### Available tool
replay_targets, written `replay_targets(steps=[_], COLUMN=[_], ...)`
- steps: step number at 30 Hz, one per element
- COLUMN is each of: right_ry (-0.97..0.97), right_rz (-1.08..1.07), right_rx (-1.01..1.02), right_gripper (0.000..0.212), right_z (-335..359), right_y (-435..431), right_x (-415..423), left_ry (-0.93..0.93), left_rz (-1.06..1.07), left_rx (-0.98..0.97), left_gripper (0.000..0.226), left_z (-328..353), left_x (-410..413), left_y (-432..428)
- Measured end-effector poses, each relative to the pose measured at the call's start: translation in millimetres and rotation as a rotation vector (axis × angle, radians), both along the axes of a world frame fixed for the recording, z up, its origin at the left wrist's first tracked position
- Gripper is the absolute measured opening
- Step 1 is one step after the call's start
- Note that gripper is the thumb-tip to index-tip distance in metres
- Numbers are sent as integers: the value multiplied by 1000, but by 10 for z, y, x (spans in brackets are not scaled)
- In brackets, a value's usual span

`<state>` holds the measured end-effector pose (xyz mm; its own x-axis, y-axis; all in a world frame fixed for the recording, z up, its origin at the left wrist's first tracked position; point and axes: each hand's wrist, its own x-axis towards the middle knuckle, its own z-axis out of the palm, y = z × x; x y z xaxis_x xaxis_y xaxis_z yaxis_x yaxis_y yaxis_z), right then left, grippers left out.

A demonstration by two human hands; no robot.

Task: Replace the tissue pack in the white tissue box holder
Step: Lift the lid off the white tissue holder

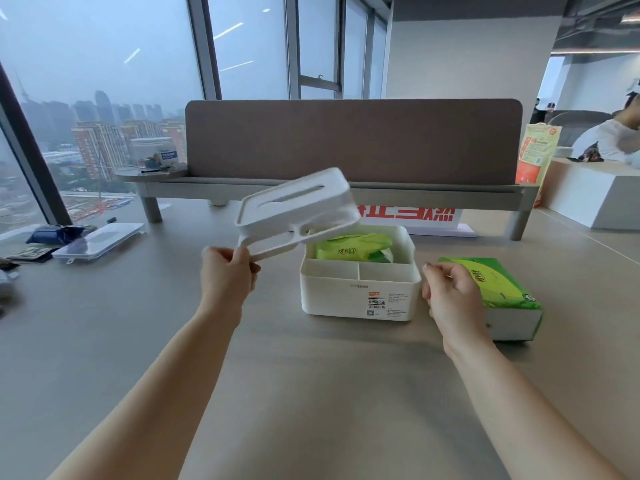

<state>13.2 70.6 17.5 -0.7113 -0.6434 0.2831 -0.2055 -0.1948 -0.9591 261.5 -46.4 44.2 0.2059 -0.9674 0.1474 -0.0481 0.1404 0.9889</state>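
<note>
The white tissue box holder (360, 294) stands on the desk, uncovered, with a crumpled green tissue pack (353, 249) in its rear compartment and two empty front compartments. My left hand (227, 277) pinches a corner of the holder's white slotted lid (298, 211), which hangs tilted in the air to the left of and above the holder. A full green tissue pack (509, 294) lies on the desk right of the holder. My right hand (450, 296) hovers between holder and full pack, fingers loosely curled, holding nothing.
A brown desk divider (353, 143) on a raised grey shelf runs across the back. A clear plastic case (100, 242) and dark items lie far left. An orange bag (536, 154) stands at the back right. A person sits at the far right.
</note>
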Motion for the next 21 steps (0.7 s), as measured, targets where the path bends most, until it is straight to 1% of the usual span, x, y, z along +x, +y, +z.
replay_targets(steps=[3,6,7,9,11,15,17,21], right_ry=[140,316,366,437,468,515,530,529], right_rz=[0,6,12,15,14,0,-5,13], right_rx=[1,10,18,32,30,26,29,32], right_gripper=[7,6,7,7,8,8,8,8], right_z=[33,82,88,87,81,65,59,68], right_y=[-12,-36,-50,-73,-88,-98,-101,-87], right_x=[95,186,207,241,266,295,302,302], left_ry=[103,136,132,146,178,124,83,8], left_rz=[69,116,139,185,209,209,188,80], left_rx=[91,167,189,228,271,329,347,389], left_gripper=[37,22,25,38,41,41,37,32], left_z=[-148,-283,-324,-447,-552,-635,-602,-534], left_x=[196,311,340,397,448,463,445,436], left_y=[-46,-59,-63,-111,-167,-194,-158,-123])
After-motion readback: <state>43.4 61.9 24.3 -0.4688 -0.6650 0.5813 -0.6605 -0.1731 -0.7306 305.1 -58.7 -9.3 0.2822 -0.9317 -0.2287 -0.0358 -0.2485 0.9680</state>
